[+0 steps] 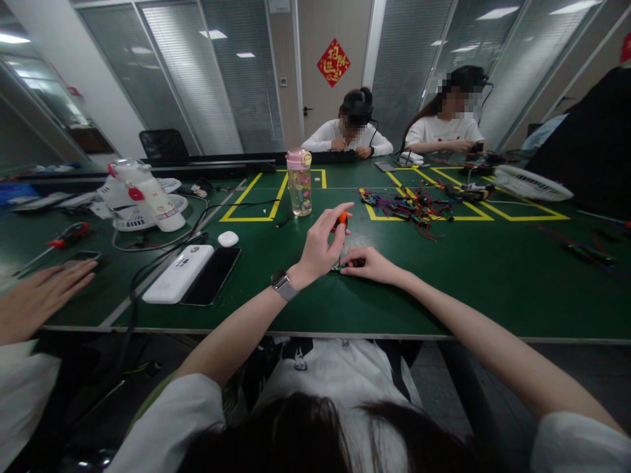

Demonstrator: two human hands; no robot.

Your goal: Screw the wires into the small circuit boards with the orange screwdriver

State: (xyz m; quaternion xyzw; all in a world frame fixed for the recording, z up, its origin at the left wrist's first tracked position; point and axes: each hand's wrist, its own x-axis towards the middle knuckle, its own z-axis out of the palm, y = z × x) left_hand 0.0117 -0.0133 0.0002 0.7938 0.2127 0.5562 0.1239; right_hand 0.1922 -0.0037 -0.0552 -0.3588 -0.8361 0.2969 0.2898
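My left hand [320,244], with a watch on its wrist, is closed around the orange and black handle of a screwdriver [342,221]. The tool stands upright, its shaft pointing down at a small green circuit board [337,268] on the table. From the right, my right hand [371,264] pinches the board's edge and keeps it low against the tabletop. My fingers cover much of the board, and the exact spot where the tip meets it is too small to make out.
Beyond my hands stand a pink-lidded bottle [300,184] and a heap of wired circuit boards [409,203]. To the left lie a white power bank [178,274], a black phone [211,276], cables and white fan parts [133,197]. Another person's hand [46,292] rests at far left.
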